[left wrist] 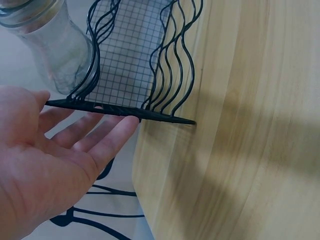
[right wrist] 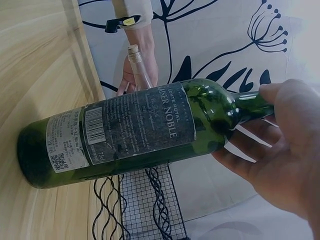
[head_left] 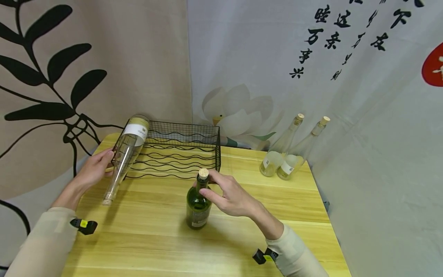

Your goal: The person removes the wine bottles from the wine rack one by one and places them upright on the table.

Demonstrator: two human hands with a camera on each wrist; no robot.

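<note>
A green wine bottle (head_left: 199, 207) with a cork and a dark label stands upright on the table. My right hand (head_left: 230, 194) holds it by the neck, thumb on one side and fingers on the other; the label faces the right wrist view. At the left, my left hand (head_left: 95, 169) touches the end of a black wire wine rack (head_left: 173, 161), fingers fairly straight against the end frame in the left wrist view. A clear corked bottle (head_left: 129, 148) with a white label lies across the rack's left end, its neck jutting out towards the front.
Two clear corked bottles, a left one (head_left: 275, 156) and a right one (head_left: 294, 161), stand upright close together at the table's back right. Behind the wooden table (head_left: 155, 238) hang printed cloths (head_left: 242, 46).
</note>
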